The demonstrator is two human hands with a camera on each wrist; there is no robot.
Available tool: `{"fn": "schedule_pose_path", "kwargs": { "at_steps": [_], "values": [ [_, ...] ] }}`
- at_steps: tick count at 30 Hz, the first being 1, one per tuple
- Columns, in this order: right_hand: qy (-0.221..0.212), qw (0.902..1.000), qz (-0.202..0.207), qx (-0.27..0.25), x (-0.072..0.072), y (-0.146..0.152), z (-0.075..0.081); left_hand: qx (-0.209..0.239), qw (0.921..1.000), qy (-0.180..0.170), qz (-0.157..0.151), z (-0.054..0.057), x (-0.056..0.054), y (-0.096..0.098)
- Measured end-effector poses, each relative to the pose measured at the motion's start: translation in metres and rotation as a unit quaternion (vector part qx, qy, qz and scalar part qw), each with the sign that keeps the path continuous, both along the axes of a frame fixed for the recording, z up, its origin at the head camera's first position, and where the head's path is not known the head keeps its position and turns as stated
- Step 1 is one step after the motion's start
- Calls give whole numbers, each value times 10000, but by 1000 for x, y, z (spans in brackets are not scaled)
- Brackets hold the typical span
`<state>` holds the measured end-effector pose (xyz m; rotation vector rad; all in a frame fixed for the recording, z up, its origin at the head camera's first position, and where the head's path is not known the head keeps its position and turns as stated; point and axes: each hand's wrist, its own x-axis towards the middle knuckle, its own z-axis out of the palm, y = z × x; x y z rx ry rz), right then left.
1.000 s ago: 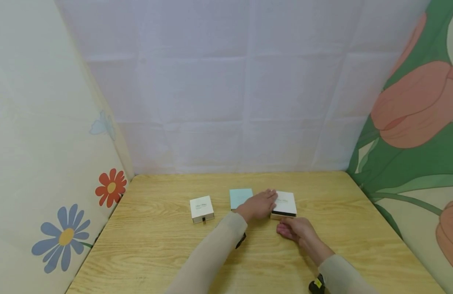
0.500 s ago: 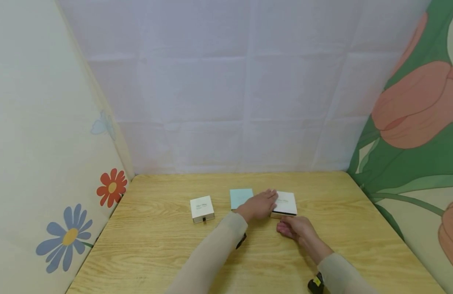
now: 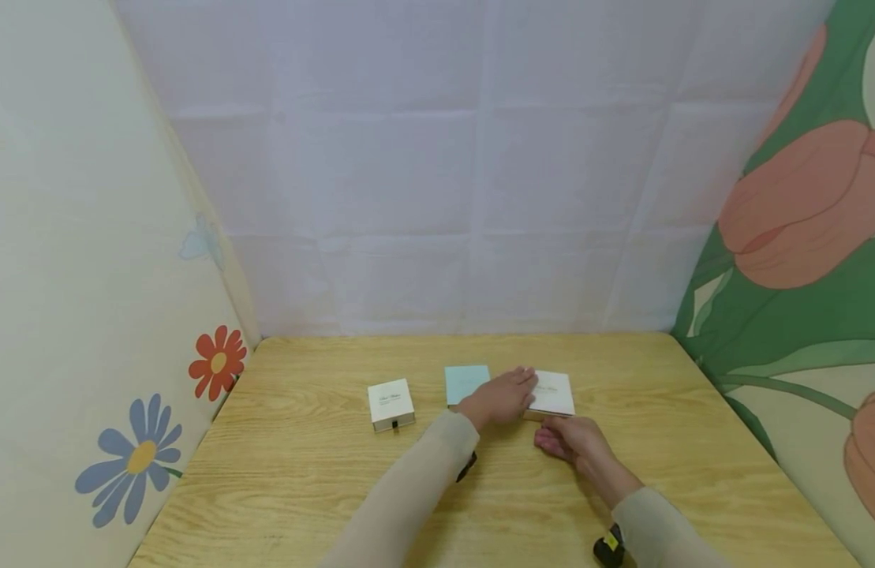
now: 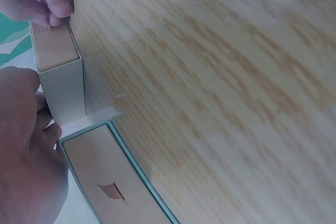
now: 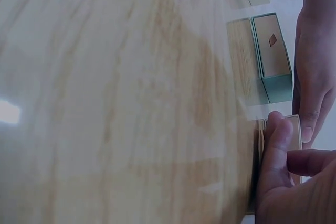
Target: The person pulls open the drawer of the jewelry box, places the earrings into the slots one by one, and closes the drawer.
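Three small flat boxes stand on the wooden table. My left hand (image 3: 504,394) holds the rightmost white box (image 3: 553,390), its fingers over the top and against the left side. My right hand (image 3: 568,442) is at the front of that box. In the right wrist view, the right fingers (image 5: 277,150) press on its beige drawer front, which they partly cover. The left wrist view shows the same drawer front (image 4: 55,48) flush with the white sleeve. Just left of my left hand lies a light-blue box (image 3: 467,383) with a small diamond-shaped notch in its beige front.
Another white box (image 3: 390,402) with a black tab stands farther left on the wooden table (image 3: 323,473). A white cloth (image 3: 409,197) hangs behind the table. Flower-patterned cloths (image 3: 799,237) line both sides. A black wrist device (image 3: 609,546) sits by the right sleeve.
The dark strip between the rightmost box's white top and its drawer front has narrowed until it hardly shows; the drawer has slid inward. Both hands keep nearly the same places.
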<state>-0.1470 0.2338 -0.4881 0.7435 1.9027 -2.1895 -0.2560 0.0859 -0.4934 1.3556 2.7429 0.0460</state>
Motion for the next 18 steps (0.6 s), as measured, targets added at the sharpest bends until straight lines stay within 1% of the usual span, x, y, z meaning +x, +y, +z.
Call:
{"fn": "schedule_pose_path", "kwargs": {
  "at_steps": [7,15,18],
  "values": [
    [100,9999,-71,-26,-1,1,-2,-8,9999,107,-34,1,2,-1],
    [174,9998,-39,-120,-2,0,-2,21,9999,108,-61,5,4,-3],
    [184,9997,-36,-145,-1,0,-2,31,10000,72,-39,5,4,-2]
  ]
}}
